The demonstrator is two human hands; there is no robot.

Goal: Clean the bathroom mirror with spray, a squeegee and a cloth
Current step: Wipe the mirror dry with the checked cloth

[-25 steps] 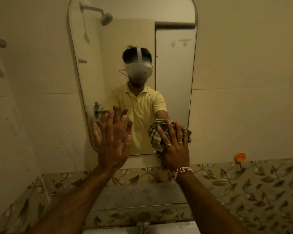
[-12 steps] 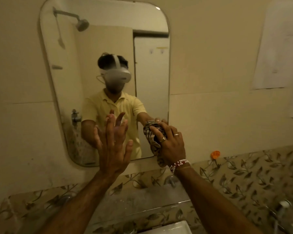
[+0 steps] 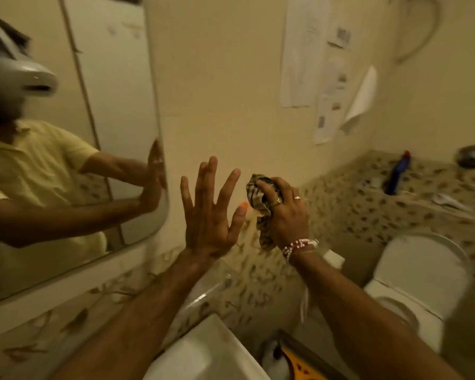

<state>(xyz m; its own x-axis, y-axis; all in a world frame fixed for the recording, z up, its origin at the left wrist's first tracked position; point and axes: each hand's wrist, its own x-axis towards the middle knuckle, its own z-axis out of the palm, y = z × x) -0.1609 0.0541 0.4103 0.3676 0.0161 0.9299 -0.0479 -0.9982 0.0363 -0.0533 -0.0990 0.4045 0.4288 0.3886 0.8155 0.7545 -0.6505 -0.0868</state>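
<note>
Sink (image 3: 203,352) sits nearest, at the bottom edge. Above it the left hand (image 3: 207,212) is raised with fingers spread, grasping nothing, while the right hand (image 3: 284,212) is clenched around a bunched checked cloth (image 3: 254,192), clear of the glass. Farther left hangs the mirror (image 3: 115,133). Wiping seems finished or paused; no squeegee shows, and a blue bottle (image 3: 398,172) stands on the far ledge.
</note>
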